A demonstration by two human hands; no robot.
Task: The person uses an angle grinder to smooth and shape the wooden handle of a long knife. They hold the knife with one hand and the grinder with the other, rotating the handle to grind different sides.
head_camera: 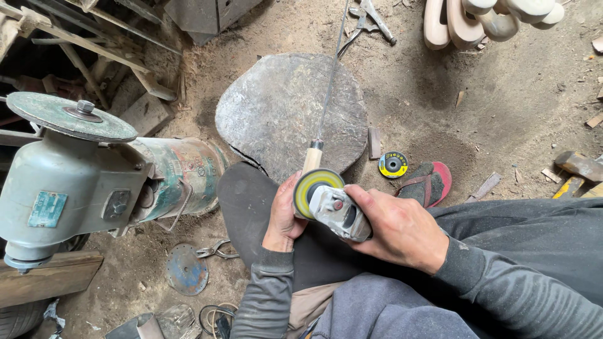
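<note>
Yellow-rimmed grinder disc (pixel 317 190) against wooden handle (pixel 312 158)

The left hand (pixel 284 216) hides the near end of the wooden handle (pixel 312 157), and the right hand (pixel 396 229) covers much of the angle grinder (pixel 333 207). At the top right edge, the pale wooden pieces (pixel 483 19) are cut off.

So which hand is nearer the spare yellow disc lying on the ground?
Right. The right hand grips the grinder just below the spare disc; the left hand is farther left, behind the grinder's wheel.
</note>
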